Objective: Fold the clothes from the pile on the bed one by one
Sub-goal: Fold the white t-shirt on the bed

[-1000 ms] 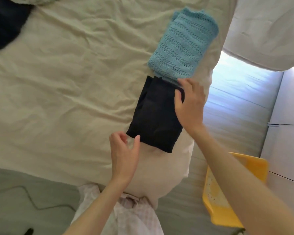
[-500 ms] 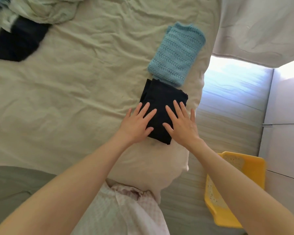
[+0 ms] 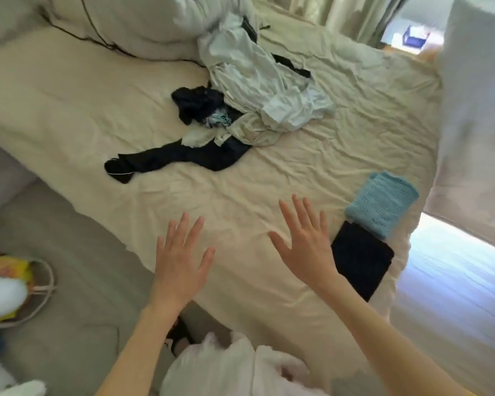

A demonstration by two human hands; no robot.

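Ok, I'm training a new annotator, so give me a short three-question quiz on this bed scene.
1. True or false: the left hand holds a garment.
2. Which folded item lies nearer the bed's foot edge: A) blue knit B) black garment?
3. Fill in: the unfolded pile lies beyond both hands, toward the ____.

Key: 1. False, both it and the right hand are open and hold nothing. 2. B. 3. pillows.
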